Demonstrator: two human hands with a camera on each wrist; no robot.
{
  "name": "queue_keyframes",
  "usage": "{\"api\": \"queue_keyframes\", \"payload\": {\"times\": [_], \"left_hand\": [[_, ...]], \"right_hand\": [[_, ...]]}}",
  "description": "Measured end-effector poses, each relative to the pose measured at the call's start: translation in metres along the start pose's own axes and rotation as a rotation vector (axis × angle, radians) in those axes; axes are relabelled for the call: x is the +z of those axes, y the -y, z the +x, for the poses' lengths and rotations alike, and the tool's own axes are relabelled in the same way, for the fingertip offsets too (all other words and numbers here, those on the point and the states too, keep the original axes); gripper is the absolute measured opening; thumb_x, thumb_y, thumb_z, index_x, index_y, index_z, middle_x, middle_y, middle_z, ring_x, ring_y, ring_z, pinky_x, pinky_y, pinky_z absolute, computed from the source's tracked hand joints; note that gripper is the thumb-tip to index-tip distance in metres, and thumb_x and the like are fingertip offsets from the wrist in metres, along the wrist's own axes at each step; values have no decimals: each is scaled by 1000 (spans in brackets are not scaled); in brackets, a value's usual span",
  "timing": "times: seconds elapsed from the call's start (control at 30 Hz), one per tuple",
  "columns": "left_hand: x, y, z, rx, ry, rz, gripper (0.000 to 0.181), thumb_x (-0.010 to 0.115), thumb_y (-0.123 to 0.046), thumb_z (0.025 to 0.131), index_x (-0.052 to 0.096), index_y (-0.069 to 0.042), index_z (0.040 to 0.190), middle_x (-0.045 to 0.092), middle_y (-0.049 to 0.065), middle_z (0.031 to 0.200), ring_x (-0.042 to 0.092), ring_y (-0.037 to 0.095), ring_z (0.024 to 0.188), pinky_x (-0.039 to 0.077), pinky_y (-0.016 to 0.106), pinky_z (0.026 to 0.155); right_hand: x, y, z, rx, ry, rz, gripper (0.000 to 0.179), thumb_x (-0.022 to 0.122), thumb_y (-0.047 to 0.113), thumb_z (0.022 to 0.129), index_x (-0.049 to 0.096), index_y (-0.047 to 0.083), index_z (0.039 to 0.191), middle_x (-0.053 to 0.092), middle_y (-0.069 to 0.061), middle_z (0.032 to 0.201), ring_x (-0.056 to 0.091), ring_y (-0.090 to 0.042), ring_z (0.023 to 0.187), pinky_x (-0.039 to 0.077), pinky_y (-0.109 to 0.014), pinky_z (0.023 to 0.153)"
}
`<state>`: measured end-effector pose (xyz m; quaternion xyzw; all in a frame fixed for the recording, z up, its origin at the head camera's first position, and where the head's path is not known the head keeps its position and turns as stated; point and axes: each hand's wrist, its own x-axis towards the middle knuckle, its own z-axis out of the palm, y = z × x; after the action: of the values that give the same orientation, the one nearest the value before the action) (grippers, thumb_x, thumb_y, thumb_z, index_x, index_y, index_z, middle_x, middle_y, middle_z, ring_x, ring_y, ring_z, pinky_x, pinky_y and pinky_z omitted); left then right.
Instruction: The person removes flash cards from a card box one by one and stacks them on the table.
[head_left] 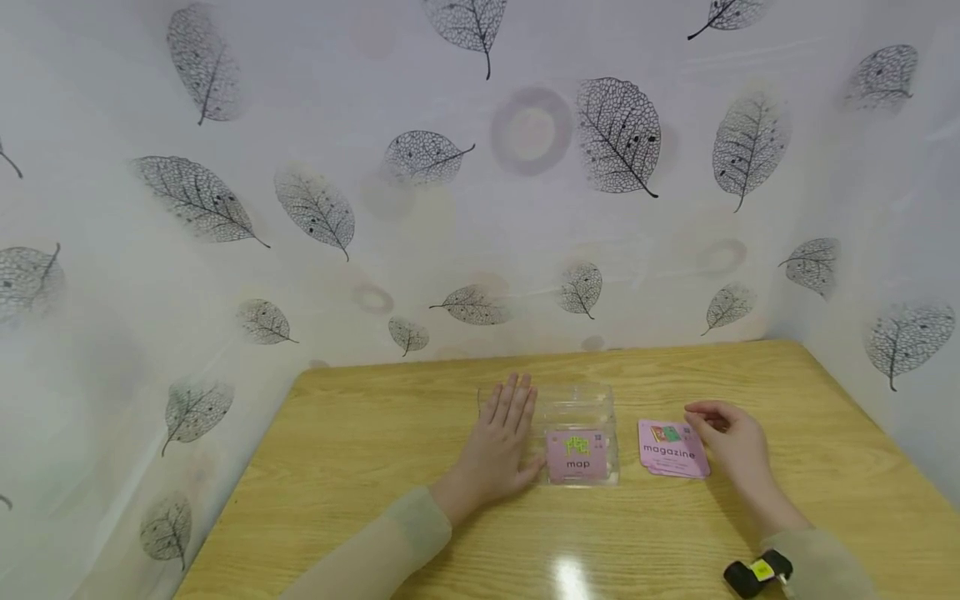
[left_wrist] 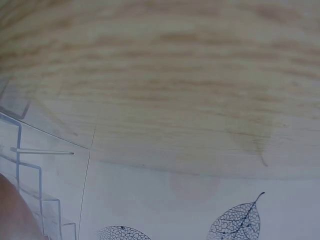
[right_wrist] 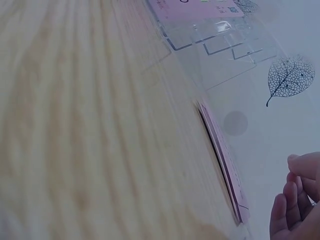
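Observation:
A clear plastic stepped card holder stands on the wooden table, a pink card marked "map" in its front slot. My left hand rests with straight fingers over the holder's left side. To the right lies a small stack of pink cards, the top one reading "magazine". Beside the stack's upper right corner is my right hand, its fingers loosely bent and nothing seen in them. The right wrist view shows the stack's edge and my bent fingers to its right.
The wooden table ends at a pale sheet with a leaf print, which hangs behind it and along both sides. A black strap device sits at my right cuff.

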<state>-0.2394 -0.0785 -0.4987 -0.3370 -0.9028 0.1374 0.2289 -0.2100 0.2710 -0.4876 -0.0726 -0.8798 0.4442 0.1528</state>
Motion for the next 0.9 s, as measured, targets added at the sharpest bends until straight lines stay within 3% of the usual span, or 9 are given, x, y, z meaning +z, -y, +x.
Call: {"api": "queue_keyframes", "payload": {"times": [0.3, 0.9], "left_hand": [[-2, 0, 1, -1, 17, -25, 97, 23, -67, 87, -2, 4, 149, -11, 23, 156, -4, 40, 144, 1, 48, 118], [-6, 0, 1, -4, 45, -28, 97, 24, -66, 87, -4, 3, 149, -14, 23, 155, -5, 40, 144, 0, 48, 118]], "right_hand": [[1, 3, 0, -23, 10, 18, 26, 63, 25, 90, 68, 3, 104, 65, -8, 92, 51, 2, 70, 45, -13, 57], [4, 8, -3, -69, 21, 65, 23, 66, 22, 88, 69, 3, 101, 64, 7, 82, 53, 1, 70, 47, -12, 59]]}}
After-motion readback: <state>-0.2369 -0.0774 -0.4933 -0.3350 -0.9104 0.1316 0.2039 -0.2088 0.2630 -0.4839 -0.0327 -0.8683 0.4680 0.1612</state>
